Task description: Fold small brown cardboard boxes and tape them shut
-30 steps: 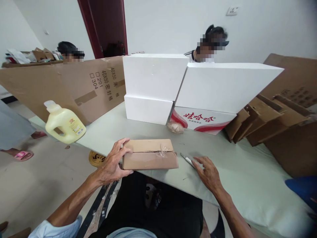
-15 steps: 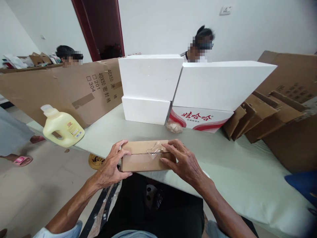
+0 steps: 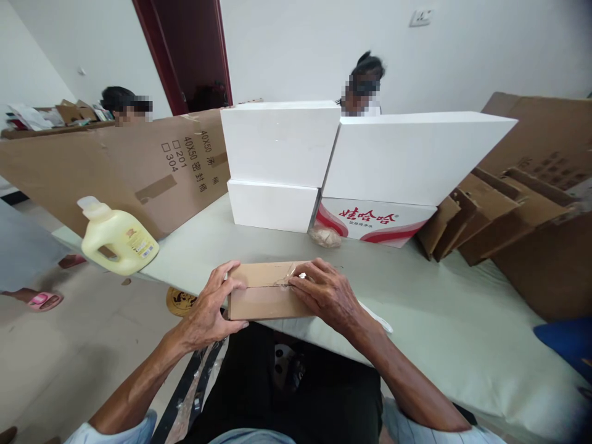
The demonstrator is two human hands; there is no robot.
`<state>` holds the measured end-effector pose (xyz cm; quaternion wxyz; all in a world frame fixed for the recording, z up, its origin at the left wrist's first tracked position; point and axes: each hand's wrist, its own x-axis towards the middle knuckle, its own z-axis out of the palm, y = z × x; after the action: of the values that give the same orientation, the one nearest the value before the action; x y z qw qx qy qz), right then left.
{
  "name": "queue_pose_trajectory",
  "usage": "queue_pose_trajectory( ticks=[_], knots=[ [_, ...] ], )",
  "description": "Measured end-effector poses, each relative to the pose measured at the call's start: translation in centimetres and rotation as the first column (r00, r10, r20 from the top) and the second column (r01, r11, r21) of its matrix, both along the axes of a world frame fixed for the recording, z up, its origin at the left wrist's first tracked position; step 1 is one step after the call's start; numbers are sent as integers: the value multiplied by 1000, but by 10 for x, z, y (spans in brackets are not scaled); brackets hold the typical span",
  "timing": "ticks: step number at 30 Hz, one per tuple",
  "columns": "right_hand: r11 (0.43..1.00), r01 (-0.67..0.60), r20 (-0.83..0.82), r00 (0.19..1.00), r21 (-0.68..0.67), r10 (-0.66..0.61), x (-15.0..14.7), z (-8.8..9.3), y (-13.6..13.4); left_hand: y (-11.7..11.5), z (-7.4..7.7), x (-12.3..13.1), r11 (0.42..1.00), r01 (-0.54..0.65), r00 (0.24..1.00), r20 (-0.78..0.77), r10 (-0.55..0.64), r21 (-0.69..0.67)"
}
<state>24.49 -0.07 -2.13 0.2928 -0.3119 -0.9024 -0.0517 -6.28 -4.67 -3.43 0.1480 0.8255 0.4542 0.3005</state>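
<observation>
Lying at the worktop's point(image 3: 444, 320) near edge, a small cardboard box point(image 3: 268, 303) has its seam facing up. The left hand point(image 3: 221, 302) grips its left end, fingers and thumb spread around the corner. The right hand point(image 3: 328, 293) is at the other end, fingers drawn narrow, pinching clear tape point(image 3: 287, 272) over the seam. A white-handled tool point(image 3: 381, 319) lies just beside the right forearm, partly hidden by it. Farther in, a beige bundle point(image 3: 325, 236) touches a red-and-white water carton point(image 3: 377, 223), beside stacked white boxes point(image 3: 280, 148). A yellow detergent bottle point(image 3: 120, 240) stands by the worktop's left edge.
</observation>
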Motion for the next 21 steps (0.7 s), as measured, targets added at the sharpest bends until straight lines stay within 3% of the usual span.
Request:
queue_pose_trajectory(
  ticks=[5, 13, 17, 21],
  knots=[
    [1000, -21, -90, 996, -20, 20, 3, -9, -1, 0, -1, -1, 1000, 9, 1000, -5, -9, -6],
    [998, -48, -398, 917, -50, 24, 5, -11, -2, 0, -3, 0, 1000, 18, 1000, -4, -18, -14],
    [993, -33, -583, 811, -117, -42, 4, -16, -4, 0, -2, 1, 999, 19, 1000, -1, -19, -26],
    [954, -20, -724, 657, -299, -213, 5, -18, -6, 1, -3, 2, 1000, 20, 1000, 0, -20, -15]
  ],
)
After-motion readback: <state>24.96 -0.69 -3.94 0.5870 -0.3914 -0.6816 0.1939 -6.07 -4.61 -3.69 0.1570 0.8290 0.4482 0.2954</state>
